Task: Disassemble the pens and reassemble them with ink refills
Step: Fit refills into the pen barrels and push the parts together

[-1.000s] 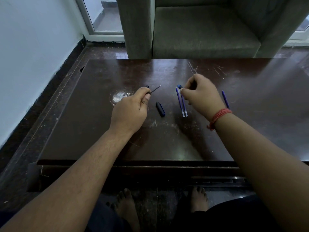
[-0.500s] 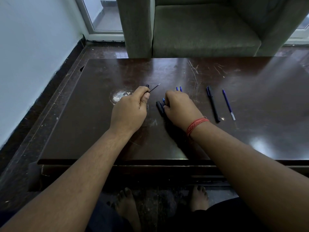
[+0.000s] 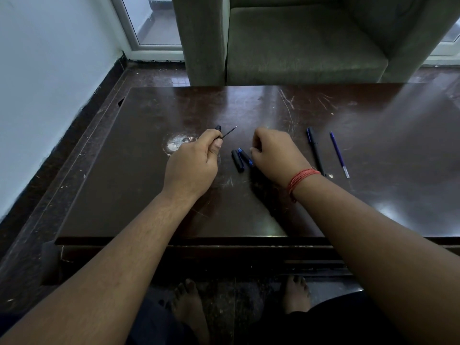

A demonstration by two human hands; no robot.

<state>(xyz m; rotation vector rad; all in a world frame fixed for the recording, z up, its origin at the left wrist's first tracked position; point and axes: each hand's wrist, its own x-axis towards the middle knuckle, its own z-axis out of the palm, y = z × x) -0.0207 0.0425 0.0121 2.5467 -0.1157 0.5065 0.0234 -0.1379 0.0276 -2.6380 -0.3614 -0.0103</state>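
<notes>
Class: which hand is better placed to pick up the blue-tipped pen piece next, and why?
The right hand: its fingertips are already at the blue-tipped piece, while the left hand is occupied holding a refill.

Dim room, cool daylight from the glass door (image 3: 154, 26) ahead. Soft glare streaks on my dark table (image 3: 373, 120), brighter patch lower right. Shadows under my arms. Wide-angle bend at edges; focus fairly sharp, some noise.

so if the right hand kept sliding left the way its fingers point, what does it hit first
Most likely the blue-tipped pen piece right at the right hand fingertips, then the black cap beside it; whether they already touch is unclear.
</notes>
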